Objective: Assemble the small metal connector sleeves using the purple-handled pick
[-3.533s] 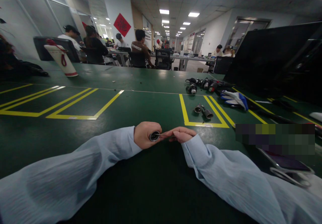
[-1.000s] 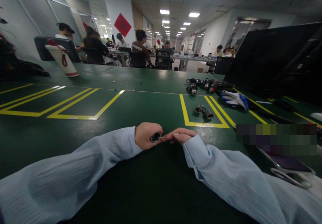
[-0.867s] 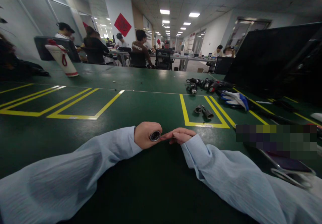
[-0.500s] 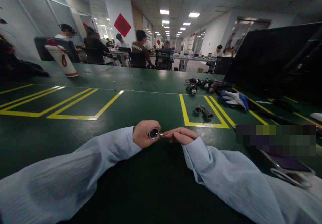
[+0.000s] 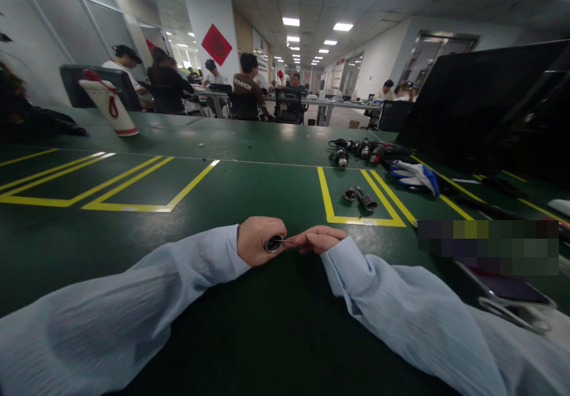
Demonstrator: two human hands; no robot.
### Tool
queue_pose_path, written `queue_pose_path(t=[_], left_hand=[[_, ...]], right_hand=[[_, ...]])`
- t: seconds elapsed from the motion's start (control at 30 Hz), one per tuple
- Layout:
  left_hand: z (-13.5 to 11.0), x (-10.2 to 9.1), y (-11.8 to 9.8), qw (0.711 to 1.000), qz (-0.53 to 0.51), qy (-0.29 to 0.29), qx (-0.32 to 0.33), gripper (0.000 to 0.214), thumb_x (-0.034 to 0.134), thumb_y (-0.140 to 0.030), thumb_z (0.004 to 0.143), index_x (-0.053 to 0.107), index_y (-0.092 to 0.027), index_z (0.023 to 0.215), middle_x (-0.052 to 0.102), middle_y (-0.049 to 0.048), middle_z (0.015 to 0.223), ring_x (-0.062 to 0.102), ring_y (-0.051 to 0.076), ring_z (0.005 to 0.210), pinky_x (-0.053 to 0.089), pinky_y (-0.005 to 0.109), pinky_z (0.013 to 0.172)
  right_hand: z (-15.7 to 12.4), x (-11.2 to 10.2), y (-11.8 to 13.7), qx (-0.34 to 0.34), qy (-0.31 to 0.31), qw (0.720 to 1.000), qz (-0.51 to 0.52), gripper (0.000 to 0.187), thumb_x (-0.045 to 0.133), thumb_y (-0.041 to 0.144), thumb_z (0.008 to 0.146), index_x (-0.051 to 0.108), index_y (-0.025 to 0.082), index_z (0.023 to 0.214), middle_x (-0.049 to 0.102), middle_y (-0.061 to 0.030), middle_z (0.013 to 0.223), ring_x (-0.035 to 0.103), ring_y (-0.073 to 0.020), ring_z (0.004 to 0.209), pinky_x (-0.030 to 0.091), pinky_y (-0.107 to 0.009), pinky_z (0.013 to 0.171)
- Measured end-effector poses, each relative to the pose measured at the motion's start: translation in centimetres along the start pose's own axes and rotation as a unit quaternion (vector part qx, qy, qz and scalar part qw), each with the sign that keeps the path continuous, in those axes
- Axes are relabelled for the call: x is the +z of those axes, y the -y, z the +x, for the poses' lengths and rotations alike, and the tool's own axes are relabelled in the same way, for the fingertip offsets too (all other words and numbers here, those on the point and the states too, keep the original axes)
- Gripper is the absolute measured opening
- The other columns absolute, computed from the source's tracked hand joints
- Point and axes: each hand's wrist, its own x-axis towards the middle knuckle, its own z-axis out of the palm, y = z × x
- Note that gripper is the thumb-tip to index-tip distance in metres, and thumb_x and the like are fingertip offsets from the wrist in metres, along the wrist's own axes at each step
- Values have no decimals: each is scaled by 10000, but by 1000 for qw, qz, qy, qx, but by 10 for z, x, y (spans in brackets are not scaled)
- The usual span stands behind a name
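Observation:
My left hand (image 5: 259,240) is wrapped round a round metal connector (image 5: 273,243), its hollow end turned up toward me. The rest of the connector is hidden in the fist. From the right, my right hand (image 5: 321,239) pinches a thin silvery pin-like tool (image 5: 287,241) between thumb and fingers. The tool's tip reaches into the connector's opening. Both hands are over the green table (image 5: 249,313), close together. Beyond my right hand, two loose metal connectors (image 5: 358,197) lie inside a yellow-taped box.
Several black cabled connectors (image 5: 351,149) and a blue-white glove (image 5: 416,176) lie at the right. A dark monitor (image 5: 485,99) rises behind them, a phone (image 5: 507,286) lies near the right edge. A white-red cup (image 5: 111,105) stands at the far left. People sit beyond the table.
My left hand has shifted slightly right and down with the connector, and its opening has tilted a little. My right hand has edged slightly left, still pinching the thin tool.

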Motion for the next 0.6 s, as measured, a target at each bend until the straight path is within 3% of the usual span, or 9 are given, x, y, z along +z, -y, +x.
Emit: queue_pose_path(t=[0.2,0.6], left_hand=[[2,-3,-2,999,-31,2,-6,180,480,-259,790,463,-162,639,488,-8,553,448,93,484,350,202,460],[2,-3,-3,998,-52,-18,-39,222,552,-304,770,485,-149,626,497,-15,550,451,75,470,351,185,444]], right_hand=[[7,-6,-4,44,63,992,96,158,641,288,679,694,145,721,719,-75,801,654,-197,820,474,-280,661],[2,-4,-8,-17,0,1000,21,181,628,335,688,682,162,691,700,-66,773,611,-172,694,463,-300,632]])
